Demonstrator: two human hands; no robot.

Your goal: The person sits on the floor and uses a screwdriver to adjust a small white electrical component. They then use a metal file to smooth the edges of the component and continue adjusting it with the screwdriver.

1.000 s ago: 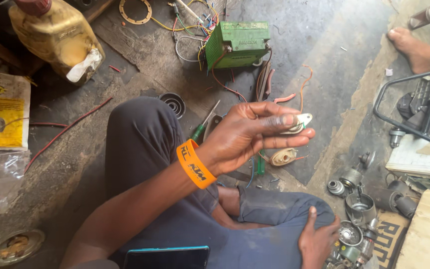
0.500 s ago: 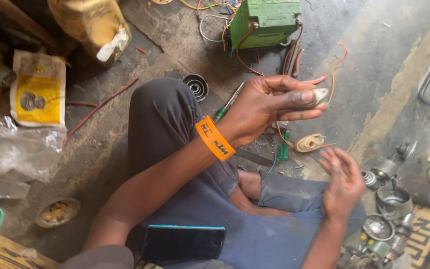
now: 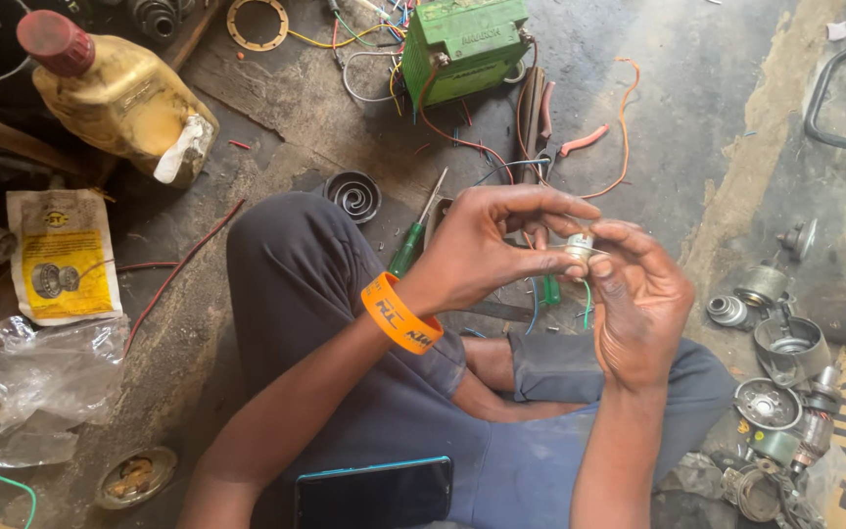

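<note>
The person sits cross-legged on a grimy concrete floor (image 3: 276,108), dark trousers filling the middle of the view, with a green metal box (image 3: 462,39) trailing coloured wires ahead of the knees and a yellow oil bottle (image 3: 119,98) with a red cap off to the left. A phone (image 3: 374,493) lies dark on the lap, and a green-handled screwdriver (image 3: 413,240) rests just past the knee. The left hand (image 3: 487,250) — orange wristband (image 3: 401,313) at the wrist — curls in with thumb and fingertips pinching a small pale metal part (image 3: 580,245), which sits between both hands above the lap; the right hand (image 3: 643,304) meets it from the other side, its fingertips closed on the same piece, a thin green wire hanging just below. The step looks like fine two-handed work on the part, fitting or turning something on it, and the next move calls for a steady pinch and small finger motions rather than force. Half a second earlier the right hand was low and spread, apart from the part — now it has come up to join the left.
</note>
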